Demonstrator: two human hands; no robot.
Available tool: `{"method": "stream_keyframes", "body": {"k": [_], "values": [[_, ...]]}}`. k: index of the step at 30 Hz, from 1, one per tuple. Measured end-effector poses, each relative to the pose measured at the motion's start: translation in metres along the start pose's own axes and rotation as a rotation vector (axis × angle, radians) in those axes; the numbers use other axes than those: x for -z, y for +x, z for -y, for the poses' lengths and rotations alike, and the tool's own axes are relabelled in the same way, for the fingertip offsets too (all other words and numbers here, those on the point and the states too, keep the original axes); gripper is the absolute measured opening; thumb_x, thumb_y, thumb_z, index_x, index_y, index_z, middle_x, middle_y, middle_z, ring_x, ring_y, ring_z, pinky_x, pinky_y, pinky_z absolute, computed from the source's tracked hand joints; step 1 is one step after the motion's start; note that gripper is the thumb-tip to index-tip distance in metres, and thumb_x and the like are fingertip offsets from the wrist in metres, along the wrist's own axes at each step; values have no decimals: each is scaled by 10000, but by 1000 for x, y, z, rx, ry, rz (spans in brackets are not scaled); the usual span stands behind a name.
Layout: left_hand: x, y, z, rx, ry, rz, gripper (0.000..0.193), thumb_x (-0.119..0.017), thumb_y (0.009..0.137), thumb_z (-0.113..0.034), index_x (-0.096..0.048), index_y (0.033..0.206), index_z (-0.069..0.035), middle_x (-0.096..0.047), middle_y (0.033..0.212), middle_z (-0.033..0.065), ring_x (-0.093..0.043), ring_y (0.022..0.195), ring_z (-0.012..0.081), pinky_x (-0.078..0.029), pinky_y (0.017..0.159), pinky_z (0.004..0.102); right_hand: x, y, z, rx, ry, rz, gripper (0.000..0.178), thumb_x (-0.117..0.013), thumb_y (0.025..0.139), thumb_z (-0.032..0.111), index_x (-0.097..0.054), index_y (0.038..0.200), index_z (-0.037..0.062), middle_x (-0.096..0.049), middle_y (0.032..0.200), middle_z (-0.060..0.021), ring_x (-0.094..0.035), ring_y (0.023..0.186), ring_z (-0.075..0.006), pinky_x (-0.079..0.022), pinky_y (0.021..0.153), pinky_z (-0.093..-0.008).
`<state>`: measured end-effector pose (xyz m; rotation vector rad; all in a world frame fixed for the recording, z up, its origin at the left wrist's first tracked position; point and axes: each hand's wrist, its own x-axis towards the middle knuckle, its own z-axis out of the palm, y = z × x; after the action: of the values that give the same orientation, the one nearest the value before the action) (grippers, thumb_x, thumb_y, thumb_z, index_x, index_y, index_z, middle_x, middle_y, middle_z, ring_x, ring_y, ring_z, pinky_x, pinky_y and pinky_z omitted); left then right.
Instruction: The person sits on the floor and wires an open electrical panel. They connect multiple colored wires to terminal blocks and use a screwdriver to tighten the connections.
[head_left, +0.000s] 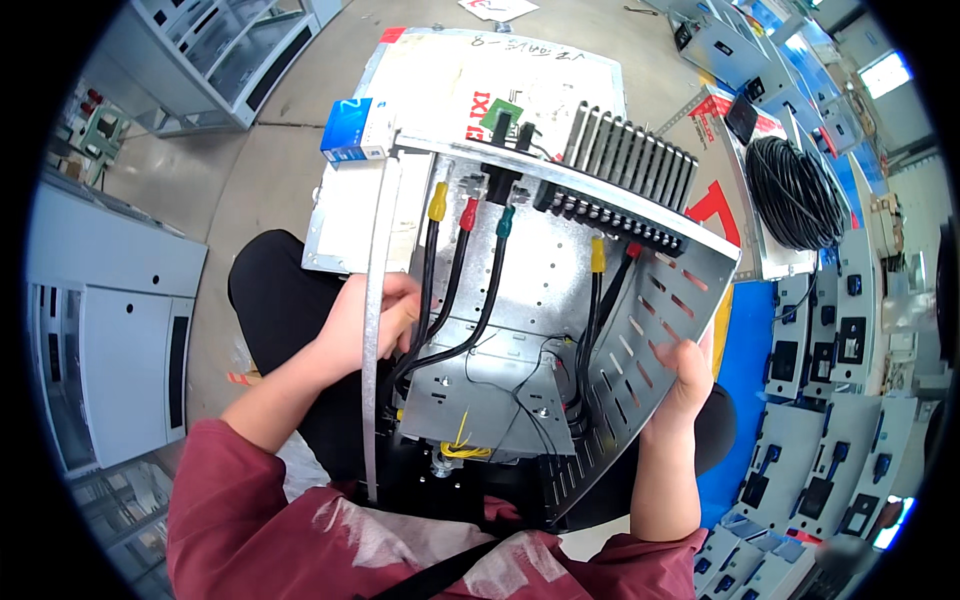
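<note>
Hands work at a metal unit that sits between the person's knees, in the near middle of the scene. The left hand reaches in past an upright strip on the unit's left side, its fingers curled beside the black cables. Whether those fingers have hold of a cable cannot be told. The right hand is at the outer edge of the slotted panel on the right, thumb over the edge and most fingers hidden; how firmly it grips cannot be told.

At the unit's far left, 3 cables hang from their lugs with yellow, red and green sleeves, then curve near and left. Farther right, 2 more sleeves, yellow and red, show below a terminal row, with metal fins beyond it. Thin black wires cross the lower plate, and a yellow loop lies at its near edge.

A blue-and-white box stands to the far left of the unit. A black cable coil lies far right, and a pale cabinet stands at the left.
</note>
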<state>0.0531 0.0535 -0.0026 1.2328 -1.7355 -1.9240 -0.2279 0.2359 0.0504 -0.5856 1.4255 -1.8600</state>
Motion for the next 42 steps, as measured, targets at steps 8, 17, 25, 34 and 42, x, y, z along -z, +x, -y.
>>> {"method": "stream_keyframes", "body": {"k": [8,17,25,34,42], "values": [[-3,-3,1,-693,547,141,257,-928,773,-233,-765,856,-53,-553,736,43,-576,666,212,-444,590,365,-13,-4,13,-5,-45,-42,748,-635,787,236,-412,1473,37,-553,1344,-124,-551,1218,-216,-428,1074,-343],[-5,4,0,-761,689,248,248,-899,774,-173,-688,738,-48,-487,673,61,-539,598,261,-402,530,394,-12,-7,12,-13,-37,-58,710,-639,776,186,-422,1434,34,-560,1311,-116,-558,1179,-189,-443,1051,-340],[-2,-1,13,-797,666,200,244,-854,816,-147,-663,722,-28,-519,706,88,-566,633,267,-452,570,380,0,0,5,101,-151,-35,752,-664,744,193,-430,1443,43,-557,1318,-113,-562,1208,-209,-436,1095,-365],[6,-8,47,-792,465,-28,279,-738,891,-4,-542,693,14,-470,648,113,-470,553,304,-375,525,387,-8,-4,5,72,-124,-38,807,-689,794,348,-398,1475,29,-551,1330,-126,-546,1238,-219,-430,1088,-363],[-1,-36,64,-367,78,-112,58,-704,954,-3,-655,926,11,-652,752,37,-594,652,83,-484,619,243,-9,-6,5,55,-66,-39,813,-760,783,413,-424,1432,55,-551,1264,-75,-535,1140,-171,-431,1017,-309]]}}
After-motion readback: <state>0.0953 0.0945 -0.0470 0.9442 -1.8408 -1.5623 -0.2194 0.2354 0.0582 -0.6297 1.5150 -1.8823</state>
